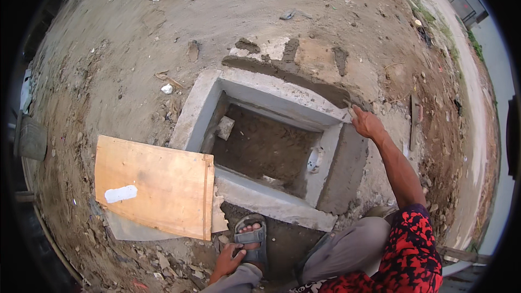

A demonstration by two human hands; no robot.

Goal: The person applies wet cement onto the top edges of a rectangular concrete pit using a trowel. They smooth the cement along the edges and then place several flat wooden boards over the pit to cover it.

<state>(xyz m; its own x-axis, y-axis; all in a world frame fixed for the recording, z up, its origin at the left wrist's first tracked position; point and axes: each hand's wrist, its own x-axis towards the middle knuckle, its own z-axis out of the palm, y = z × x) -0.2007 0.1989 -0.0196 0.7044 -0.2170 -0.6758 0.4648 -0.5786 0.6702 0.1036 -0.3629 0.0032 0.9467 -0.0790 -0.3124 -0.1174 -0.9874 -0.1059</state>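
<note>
A rectangular concrete pit frame point(271, 201) is set in the ground before me, with smooth grey inner walls and damp soil at its bottom. At its far right corner my right hand point(368, 123) is closed, fingers pressed together on something small and pale that I cannot make out. Wet mortar point(344, 168) lies along the frame's right side, and another mortar strip point(287, 74) follows the far edge. Beside my sandalled left foot point(251, 236), my left hand point(229, 259) hangs low with its fingers loosely apart, holding nothing.
A plywood sheet point(154, 179) with a white patch lies at the frame's near left corner. Inside the pit are a broken lump point(225, 128) and a round pipe opening point(313, 160) in the right wall. A long tool point(415, 122) lies right; a bucket point(33, 138) stands far left.
</note>
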